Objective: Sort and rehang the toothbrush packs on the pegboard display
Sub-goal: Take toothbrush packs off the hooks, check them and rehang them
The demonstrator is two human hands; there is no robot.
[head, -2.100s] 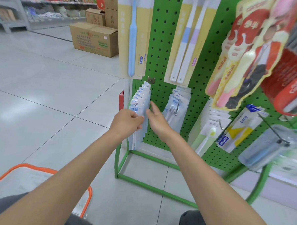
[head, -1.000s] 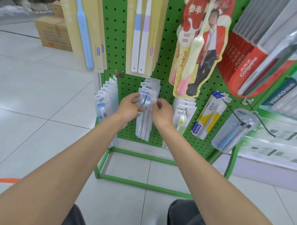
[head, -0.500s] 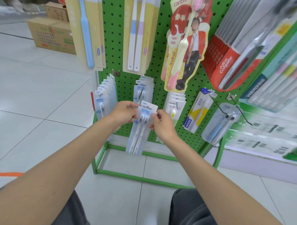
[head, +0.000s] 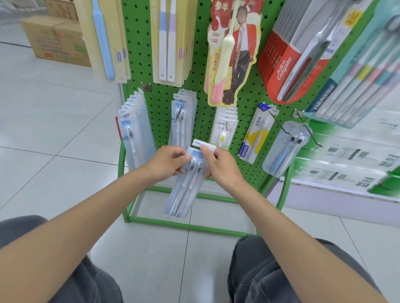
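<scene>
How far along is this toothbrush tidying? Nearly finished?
Rows of packs already hang on the green pegboard, like the left row and middle stack. One twin-brush pack is off the hooks, held by the left hand and right hand. It still needs hanging; which hook, I cannot tell.

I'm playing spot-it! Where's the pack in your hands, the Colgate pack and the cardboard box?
Held pack (head: 183, 196), head view, clear lower part.
Colgate pack (head: 283, 68), head view, red label.
Cardboard box (head: 57, 42), head view, front face.
</scene>
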